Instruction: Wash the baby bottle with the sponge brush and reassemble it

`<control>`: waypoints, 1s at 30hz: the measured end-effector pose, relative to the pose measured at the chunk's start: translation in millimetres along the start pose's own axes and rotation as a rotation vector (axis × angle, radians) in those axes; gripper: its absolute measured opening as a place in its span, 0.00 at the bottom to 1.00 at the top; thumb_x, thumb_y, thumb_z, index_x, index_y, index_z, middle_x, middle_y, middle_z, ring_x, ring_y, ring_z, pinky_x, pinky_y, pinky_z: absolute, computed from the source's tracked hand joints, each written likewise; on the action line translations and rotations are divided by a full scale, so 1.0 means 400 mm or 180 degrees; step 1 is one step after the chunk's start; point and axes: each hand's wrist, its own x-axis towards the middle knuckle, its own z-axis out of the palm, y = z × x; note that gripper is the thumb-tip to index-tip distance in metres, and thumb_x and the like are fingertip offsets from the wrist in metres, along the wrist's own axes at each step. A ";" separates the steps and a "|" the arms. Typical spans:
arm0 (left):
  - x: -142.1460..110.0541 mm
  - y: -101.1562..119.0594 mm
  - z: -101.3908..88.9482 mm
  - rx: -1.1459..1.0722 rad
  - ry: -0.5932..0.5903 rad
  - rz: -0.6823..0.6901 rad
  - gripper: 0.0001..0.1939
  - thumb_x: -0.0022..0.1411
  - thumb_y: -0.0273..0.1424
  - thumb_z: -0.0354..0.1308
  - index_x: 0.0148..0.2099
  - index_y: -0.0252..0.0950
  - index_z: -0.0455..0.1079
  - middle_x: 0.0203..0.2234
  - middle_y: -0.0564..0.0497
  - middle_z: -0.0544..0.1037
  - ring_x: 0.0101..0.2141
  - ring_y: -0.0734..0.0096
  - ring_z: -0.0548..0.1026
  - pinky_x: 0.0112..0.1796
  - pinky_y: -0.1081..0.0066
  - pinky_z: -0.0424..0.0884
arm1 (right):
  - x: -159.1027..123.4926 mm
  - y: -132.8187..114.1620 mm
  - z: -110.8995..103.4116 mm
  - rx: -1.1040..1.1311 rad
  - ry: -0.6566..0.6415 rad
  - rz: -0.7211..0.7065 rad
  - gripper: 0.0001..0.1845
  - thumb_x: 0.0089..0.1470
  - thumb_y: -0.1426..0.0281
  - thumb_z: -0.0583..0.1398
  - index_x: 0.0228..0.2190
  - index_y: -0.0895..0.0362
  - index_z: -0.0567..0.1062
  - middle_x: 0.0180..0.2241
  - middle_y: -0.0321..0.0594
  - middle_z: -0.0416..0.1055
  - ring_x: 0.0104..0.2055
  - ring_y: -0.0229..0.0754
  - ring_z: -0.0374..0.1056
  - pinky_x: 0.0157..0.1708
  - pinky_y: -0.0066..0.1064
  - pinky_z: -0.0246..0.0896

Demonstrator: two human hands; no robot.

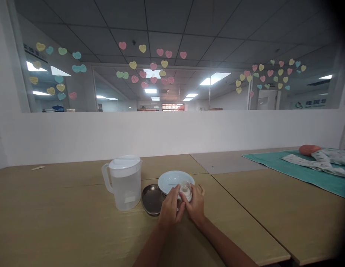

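step: bottle top [185,190] held in two hands | next: seems to call for steadiness from both sides | look: clear dome over white ring | fingers: left hand [169,208] and right hand [197,206] curled in, gripping it between them, undersides hidden | where: above the desk [77,230], by the bowl's [176,175] near rim

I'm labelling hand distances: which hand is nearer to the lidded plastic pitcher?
Left. The left hand is to the right of the pitcher, with the metal tray between them; the right hand is farther right, beyond the left hand.
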 end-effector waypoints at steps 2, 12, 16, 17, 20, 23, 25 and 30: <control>0.000 0.002 -0.001 -0.0022 0.0034 -0.0035 0.30 0.64 0.31 0.45 0.66 0.30 0.43 0.57 0.35 0.64 0.57 0.57 0.63 0.54 0.54 0.65 | -0.005 0.001 0.004 0.0038 -0.0035 0.0019 0.15 0.54 0.60 0.56 0.42 0.55 0.66 0.37 0.42 0.73 0.40 0.48 0.69 0.53 0.51 0.48; -0.005 0.000 -0.002 -0.0026 0.0134 -0.0002 0.32 0.59 0.30 0.48 0.64 0.30 0.46 0.55 0.36 0.66 0.55 0.55 0.66 0.53 0.54 0.66 | -0.018 0.007 0.012 0.0128 0.0025 0.0168 0.15 0.53 0.59 0.58 0.39 0.55 0.67 0.36 0.43 0.73 0.43 0.50 0.66 0.51 0.51 0.51; -0.007 -0.001 0.002 -0.0168 0.0167 -0.0040 0.32 0.59 0.29 0.49 0.64 0.30 0.46 0.55 0.36 0.67 0.54 0.57 0.66 0.52 0.56 0.67 | -0.015 0.007 0.013 0.0096 0.0084 0.0105 0.15 0.52 0.59 0.59 0.39 0.55 0.67 0.35 0.42 0.73 0.39 0.49 0.67 0.52 0.51 0.49; -0.007 -0.001 0.002 -0.0218 0.0168 -0.0084 0.32 0.59 0.29 0.49 0.64 0.31 0.47 0.54 0.37 0.67 0.54 0.58 0.67 0.51 0.57 0.67 | -0.014 0.007 0.012 0.0074 0.0075 0.0093 0.16 0.52 0.59 0.59 0.39 0.55 0.67 0.35 0.41 0.73 0.39 0.48 0.67 0.52 0.51 0.49; -0.007 0.000 0.002 -0.0347 0.0142 -0.0263 0.30 0.59 0.27 0.47 0.63 0.32 0.48 0.54 0.39 0.68 0.53 0.60 0.68 0.51 0.59 0.68 | -0.012 0.008 0.006 0.0077 -0.0049 0.0022 0.16 0.53 0.59 0.57 0.41 0.55 0.67 0.36 0.42 0.73 0.40 0.48 0.67 0.52 0.50 0.48; -0.007 -0.002 -0.003 -0.0364 0.0079 -0.0408 0.30 0.59 0.26 0.47 0.64 0.33 0.48 0.53 0.40 0.69 0.52 0.60 0.68 0.50 0.59 0.68 | -0.004 0.014 -0.005 0.0176 -0.0122 -0.0093 0.15 0.57 0.61 0.52 0.41 0.55 0.68 0.37 0.42 0.72 0.41 0.48 0.67 0.51 0.49 0.48; -0.006 -0.003 -0.007 -0.0323 0.0045 -0.0485 0.29 0.60 0.26 0.46 0.64 0.33 0.48 0.52 0.40 0.69 0.51 0.61 0.69 0.49 0.58 0.68 | 0.005 0.020 -0.015 0.0218 -0.0065 -0.0087 0.14 0.58 0.62 0.50 0.40 0.55 0.69 0.37 0.41 0.72 0.41 0.47 0.66 0.51 0.49 0.47; -0.002 0.000 -0.019 -0.0318 0.0001 -0.0567 0.29 0.63 0.30 0.46 0.65 0.34 0.46 0.50 0.40 0.71 0.50 0.61 0.69 0.49 0.58 0.66 | 0.025 0.031 -0.037 0.0542 -0.0046 0.0038 0.15 0.59 0.63 0.49 0.42 0.54 0.69 0.38 0.42 0.71 0.42 0.46 0.65 0.46 0.43 0.54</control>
